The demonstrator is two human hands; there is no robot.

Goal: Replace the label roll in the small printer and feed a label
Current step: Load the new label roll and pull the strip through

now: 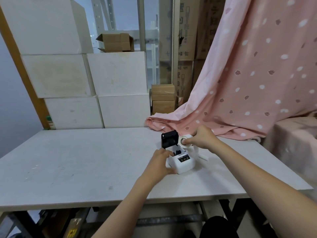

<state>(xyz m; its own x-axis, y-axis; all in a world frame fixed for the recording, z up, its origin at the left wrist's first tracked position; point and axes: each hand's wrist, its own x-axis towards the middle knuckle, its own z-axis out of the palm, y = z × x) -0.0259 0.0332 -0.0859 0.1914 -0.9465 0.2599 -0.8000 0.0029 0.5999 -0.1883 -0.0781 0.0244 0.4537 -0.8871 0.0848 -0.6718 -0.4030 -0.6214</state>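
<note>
A small white printer point(184, 163) sits on the grey table point(77, 160), right of centre. Its black lid point(169, 139) stands open and upright behind the body. My left hand point(161, 162) grips the printer's left side. My right hand point(204, 137) holds a white label roll point(184, 140) just above and to the right of the open compartment. A loose strip of labels point(197, 152) hangs from the roll down to the table beside the printer.
Pink patterned cloth point(248, 83) drapes over the table's far right corner and a box at the right. White boxes point(103, 91) are stacked behind the table, with brown cartons point(163, 98) beside them. The table's front edge runs close to me.
</note>
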